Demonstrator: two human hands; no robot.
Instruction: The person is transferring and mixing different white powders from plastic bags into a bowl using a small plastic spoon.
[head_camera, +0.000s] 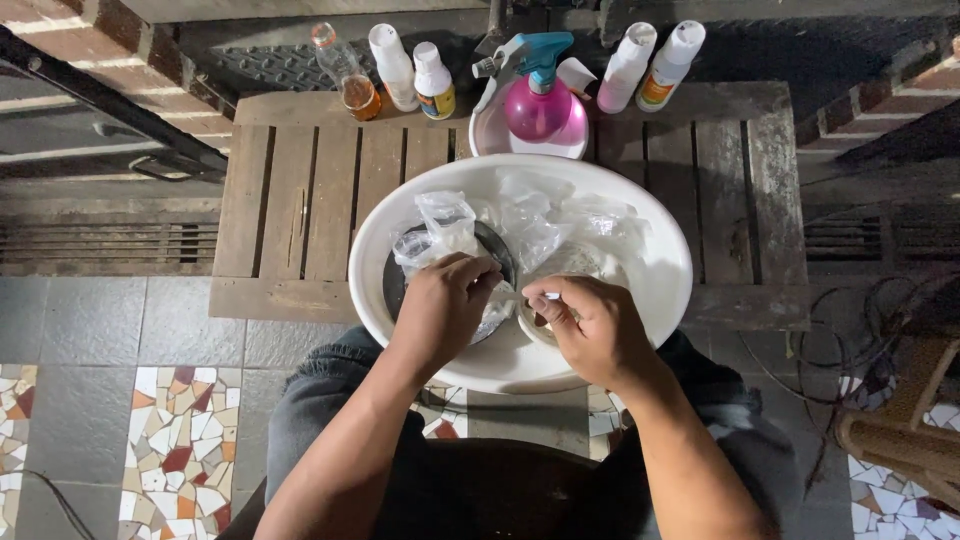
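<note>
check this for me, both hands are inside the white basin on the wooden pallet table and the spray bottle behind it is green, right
Not quite: the head view shows the spray bottle is pink with a teal trigger, not green. Both the left hand and right hand are inside the white basin on the wooden pallet table.

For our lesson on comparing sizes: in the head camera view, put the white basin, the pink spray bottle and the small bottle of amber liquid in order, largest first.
1. White basin, by far the largest.
2. Pink spray bottle.
3. Small bottle of amber liquid, the smallest.
Both bottles stand at the table's far edge, so comparing them is fair.
</note>
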